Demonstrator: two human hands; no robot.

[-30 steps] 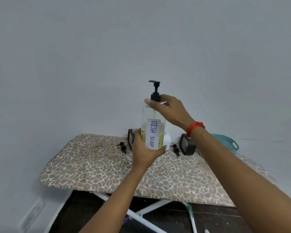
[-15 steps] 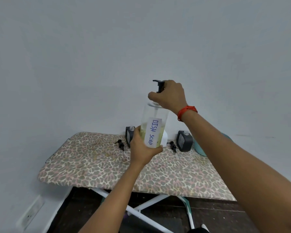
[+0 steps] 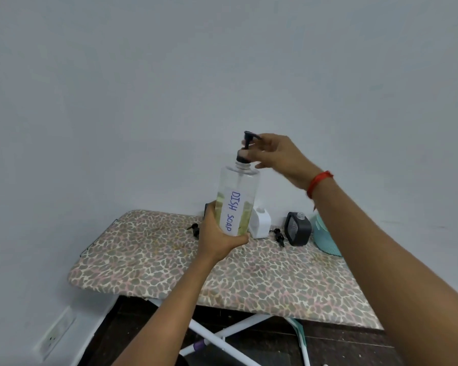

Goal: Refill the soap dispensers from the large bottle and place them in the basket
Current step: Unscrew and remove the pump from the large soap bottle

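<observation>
The left hand (image 3: 217,239) gripped the large bottle (image 3: 236,191); fingers of the right hand (image 3: 278,157) pinched its pump (image 3: 245,151). A careless twist could have spilled soap over the worktop (image 3: 169,260).

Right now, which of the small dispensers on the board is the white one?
The white dispenser just right of the big bottle; the black dispenser stands nearer the basket.
</observation>
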